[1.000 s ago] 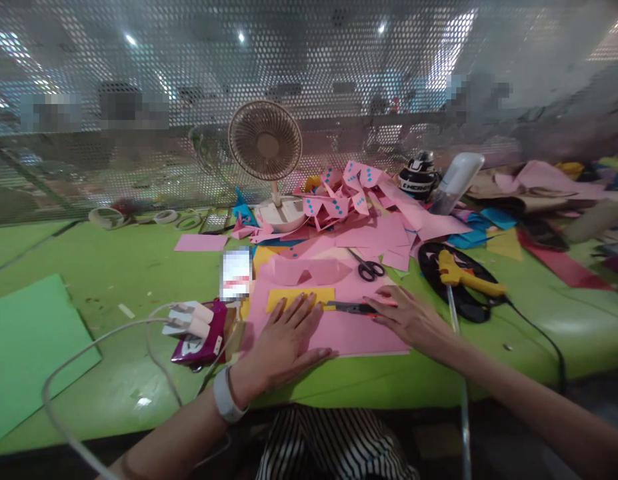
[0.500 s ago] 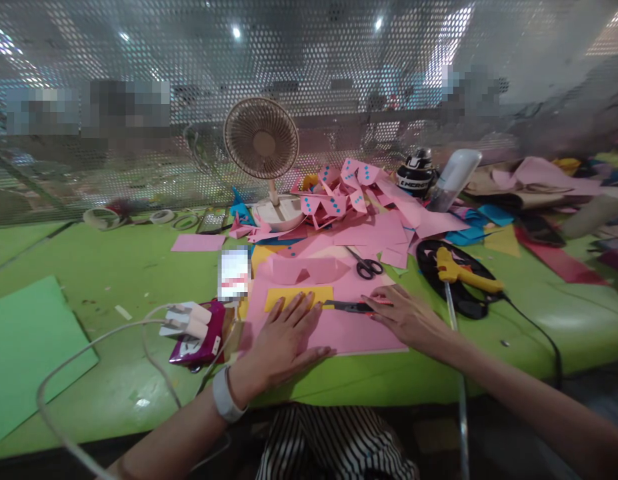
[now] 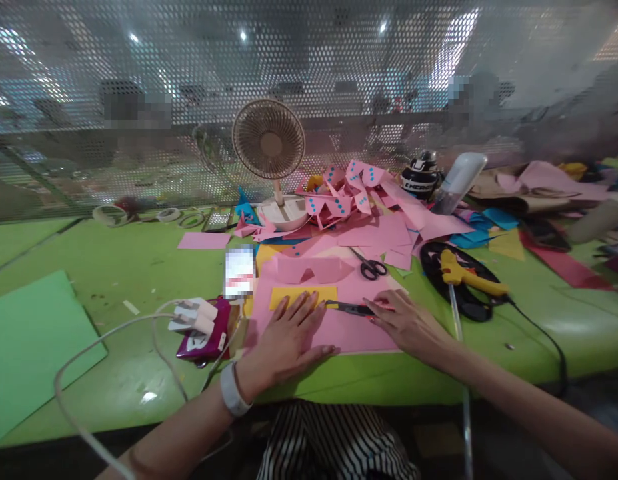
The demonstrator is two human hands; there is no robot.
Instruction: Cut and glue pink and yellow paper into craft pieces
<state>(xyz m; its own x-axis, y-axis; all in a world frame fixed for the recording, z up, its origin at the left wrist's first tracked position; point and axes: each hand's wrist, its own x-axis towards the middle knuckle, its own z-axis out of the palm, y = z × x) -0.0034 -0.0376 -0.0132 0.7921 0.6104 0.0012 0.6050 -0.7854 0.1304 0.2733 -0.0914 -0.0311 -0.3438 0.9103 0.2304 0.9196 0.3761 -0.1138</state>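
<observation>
My left hand [image 3: 295, 331] lies flat with fingers spread, its fingertips over the lower edge of a yellow paper strip [image 3: 319, 293]. My right hand [image 3: 406, 323] is closed around a black and red utility knife [image 3: 353, 308]. The knife points left and its tip touches or nearly touches the strip's lower right corner; I cannot tell which. Strip and knife are on a larger pink sheet [image 3: 356, 340]. Just beyond the strip, a pink folded paper piece with a small notch [image 3: 309, 269] rests near black-handled scissors [image 3: 372, 269].
A yellow glue gun [image 3: 471, 277] sits on a black round tray [image 3: 431, 267] at right. Behind are a fan [image 3: 269, 143], pink paper cutouts [image 3: 333, 205] and a black bottle [image 3: 419, 179]. At left stand a phone [image 3: 239, 270], a purple power block [image 3: 219, 330] with cables, and green sheets [image 3: 39, 347].
The camera has turned slightly left, so everything sits a little further right in view. Both hands, the knife and the yellow strip keep nearly the same positions relative to each other.
</observation>
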